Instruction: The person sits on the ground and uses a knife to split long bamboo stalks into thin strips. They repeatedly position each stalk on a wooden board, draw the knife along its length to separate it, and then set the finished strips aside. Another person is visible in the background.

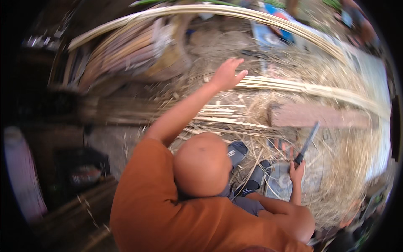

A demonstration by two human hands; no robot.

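My left arm stretches far forward, and my left hand point(228, 74) has its fingers spread, with nothing seen in it. Just right of its thumb lie the ends of a bundle of pale split bamboo strips point(285, 85); whether the thumb touches them I cannot tell. At the right, my right hand point(297, 171) is wrapped round the black handle of a knife point(310, 139). Its long blade points up and away, the tip near the front edge of a reddish-brown wooden block point(319, 116). Shorter pale strips point(220, 112) lie on the ground beyond my left knee.
Fibrous shavings point(344, 168) cover the ground at the right. Long strips point(210, 9) arch across the far side. A heap of slats point(126, 52) lies far left, and a dark crate point(82, 168) stands near left. Another person point(361, 23) shows blurred at the far right.
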